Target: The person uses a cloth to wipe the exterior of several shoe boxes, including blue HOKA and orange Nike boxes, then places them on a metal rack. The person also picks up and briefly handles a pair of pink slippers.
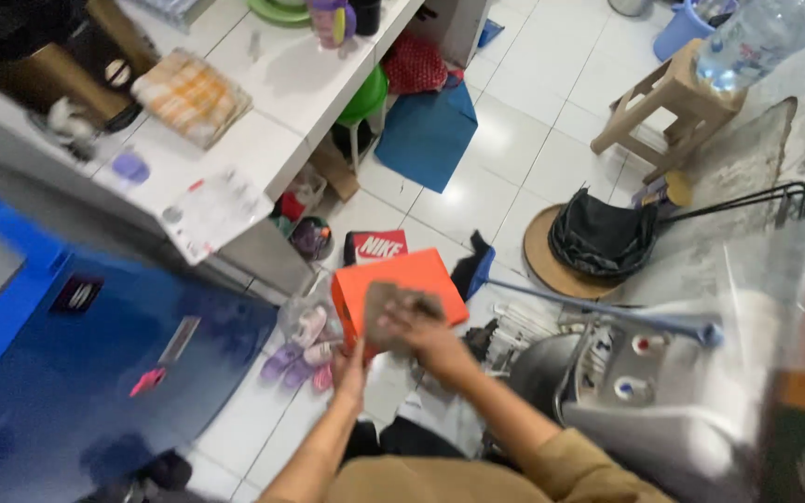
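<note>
Two hands work a cloth over an orange box, seen from above.

Head view: at lower centre the right hand [426,337] is spread flat on a grey-brown cloth [393,312], pressing it onto the lid of the orange box [402,284] — the flat palm seems meant to keep the cloth against the surface. The left hand [351,368] is closed narrowly on the box's near edge, apparently to steady it. Just left of the box lie small pink shoes [305,345] on the white tiled floor [514,149]. A blue appliance [95,373] fills the lower left, a white counter [263,102] the upper left, a wooden stool [668,102] the upper right — all motion-blurred.
</note>
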